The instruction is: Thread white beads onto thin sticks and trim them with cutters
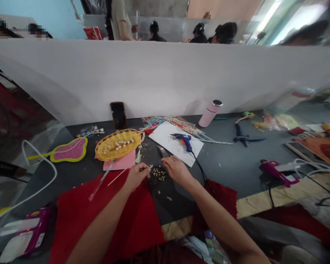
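My left hand (pixel 136 175) pinches a thin pale stick (pixel 118 177) that slants down to the left over the red cloth (pixel 104 216). My right hand (pixel 176 169) rests palm down on the dark table, fingers spread, just right of a small heap of pale beads (pixel 161 173). A yellow woven basket (pixel 117 144) with several beads in it sits behind my left hand on a pink sheet (pixel 121 163). A blue glue gun (pixel 184 140) lies on white paper (pixel 175 142) behind my right hand.
A phone (pixel 118 114) leans on the white partition. A pink bottle (pixel 210 113), blue pliers (pixel 244 137), coloured sticks (pixel 181 126), a pink-yellow swatter (pixel 68 150) and a purple glue gun (pixel 276 172) with cables lie around. People sit beyond the partition.
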{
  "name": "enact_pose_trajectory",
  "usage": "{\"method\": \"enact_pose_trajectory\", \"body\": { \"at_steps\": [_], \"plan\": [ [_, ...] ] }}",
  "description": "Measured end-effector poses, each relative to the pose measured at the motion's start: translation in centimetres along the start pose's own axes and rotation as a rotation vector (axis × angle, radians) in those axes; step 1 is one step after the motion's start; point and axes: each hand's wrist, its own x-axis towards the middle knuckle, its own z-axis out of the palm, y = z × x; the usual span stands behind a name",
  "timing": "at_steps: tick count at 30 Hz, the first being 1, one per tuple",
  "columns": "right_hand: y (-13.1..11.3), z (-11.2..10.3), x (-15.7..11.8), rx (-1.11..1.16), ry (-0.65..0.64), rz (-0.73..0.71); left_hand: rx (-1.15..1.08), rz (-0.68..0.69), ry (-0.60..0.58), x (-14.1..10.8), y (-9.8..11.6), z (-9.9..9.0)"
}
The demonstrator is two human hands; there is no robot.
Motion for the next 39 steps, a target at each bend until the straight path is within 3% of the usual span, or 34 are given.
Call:
{"method": "enact_pose_trajectory", "body": {
  "at_steps": [3, 6, 10, 14, 17, 19, 22, 24, 27, 30, 35, 39],
  "plan": [
    [0.7, -2.1, -0.7, -0.122, 0.076, 0.053, 0.006, -0.007, 0.001, 0.0, 0.1, 0.0],
    [0.4, -3.0, -1.4, -0.253, 0.046, 0.092, -0.004, -0.013, -0.011, 0.1, 0.2, 0.0],
    [0.2, -1.6, -1.7, -0.374, -0.009, 0.136, -0.03, -0.022, -0.017, 0.1, -0.1, 0.0],
    [1.0, -0.2, -1.5, -0.291, 0.071, 0.137, -0.049, -0.03, -0.011, 0.1, -0.3, 0.0],
    [1.0, -0.9, -1.1, -0.082, 0.167, 0.185, -0.079, -0.037, 0.003, 0.1, -0.2, 0.0],
    [0.3, -2.0, -0.8, 0.189, 0.185, 0.278, -0.126, -0.053, 0.006, 0.1, 0.0, 0.0],
    [-1.3, -3.4, 0.0, 0.682, 0.063, 0.417, -0.233, -0.078, 0.018, 0.1, 0.3, -0.1],
    [-2.2, -3.6, 0.4, 0.977, -0.009, 0.433, -0.292, -0.068, 0.04, 0.2, 0.6, -0.2],
    [-2.5, -2.9, 0.8, 1.184, -0.033, 0.384, -0.324, -0.031, 0.075, 0.7, 1.4, -0.3],
    [-1.8, -2.0, 0.8, 1.087, -0.023, 0.314, -0.348, -0.001, 0.118, 1.4, 2.7, -0.4],
    [-0.9, -1.6, 0.4, 0.598, 0.03, 0.094, -0.413, 0.076, 0.183, 3.0, 5.2, -0.3],
    [-0.9, -1.5, 0.3, 0.32, 0.016, 0.005, -0.379, 0.126, 0.226, 3.9, 6.0, -0.1]
  ]
}}
